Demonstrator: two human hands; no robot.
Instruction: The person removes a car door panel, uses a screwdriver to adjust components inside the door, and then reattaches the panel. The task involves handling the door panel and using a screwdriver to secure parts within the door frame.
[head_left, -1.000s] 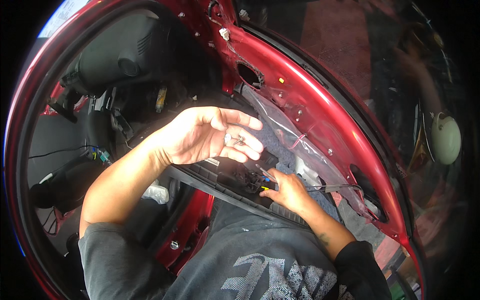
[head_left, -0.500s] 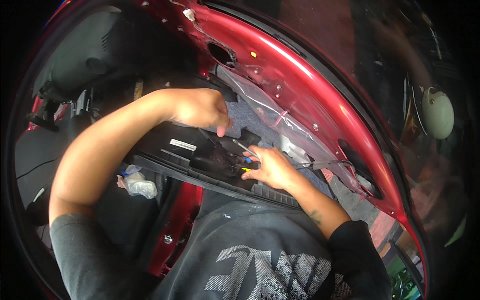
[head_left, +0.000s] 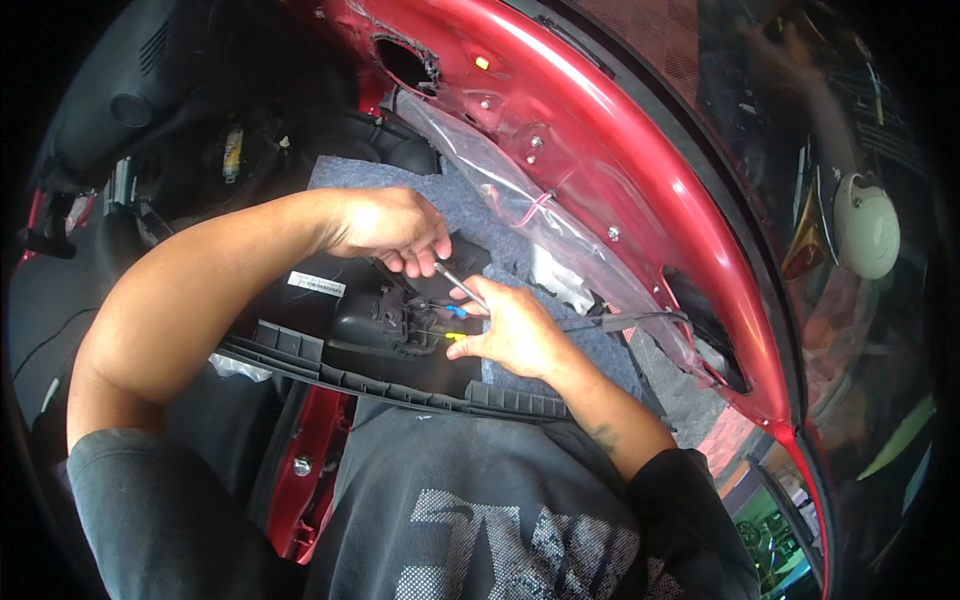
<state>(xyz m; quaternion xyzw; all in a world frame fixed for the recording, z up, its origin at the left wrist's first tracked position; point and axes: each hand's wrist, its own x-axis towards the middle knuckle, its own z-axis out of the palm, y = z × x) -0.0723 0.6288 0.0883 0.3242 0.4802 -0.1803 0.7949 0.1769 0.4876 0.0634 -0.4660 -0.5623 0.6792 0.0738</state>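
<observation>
A black door trim panel (head_left: 390, 362) lies inner side up against my body, with a dark handle mechanism (head_left: 400, 318) on it. My right hand (head_left: 520, 332) is closed around a slim silver rod-like tool (head_left: 464, 284), whose tip points up and left. Beside its fingers are a blue cable clip (head_left: 457, 311) and a yellow cable clip (head_left: 455, 337); thin cables run right from there to the door. Over the panel hangs my left hand (head_left: 392, 230), fingers loosely bent and apart, close to the tool's tip. Its thumb is hidden.
The red car door (head_left: 640, 150) stands along the right, partly covered by clear plastic film (head_left: 500, 180). Grey-blue felt (head_left: 350, 175) lies behind the panel. A yellow can (head_left: 233, 155) is inside the car. The red door sill (head_left: 310, 470) is at lower left.
The view has shifted, so the scene sits further left. My left hand's fingers have loosened from a tighter curl and come close to the tool's tip. My right hand still holds the tool.
</observation>
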